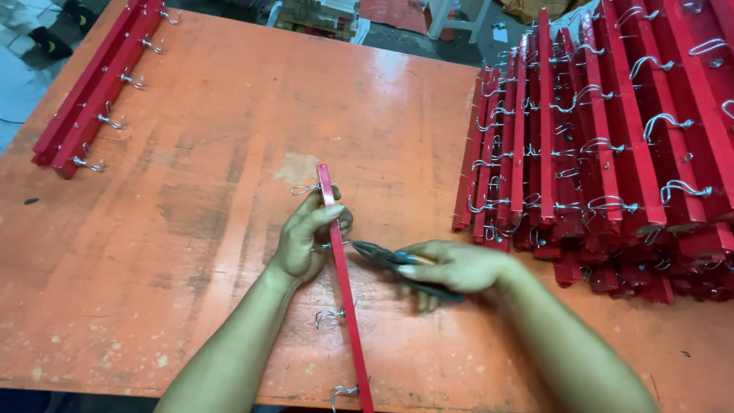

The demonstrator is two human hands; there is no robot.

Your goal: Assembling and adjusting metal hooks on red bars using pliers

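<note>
Head view: nearest me, I am steadying a long red wooden strip that is lying on the orange surface, running away from me, with metal hooks sticking out on its left side. My left hand is gripping the strip near its far end, fingers wrapped around and pressing on it. My right hand is closing its fingers on a pair of pliers, whose tips are pointing at the hook beside my left hand. To do this well, I judge I should be keeping the strip pinned flat and the plier tips square on the wire. Farther right, a big stack of hooked strips is piling up; far left, a few more strips are lying together.
</note>
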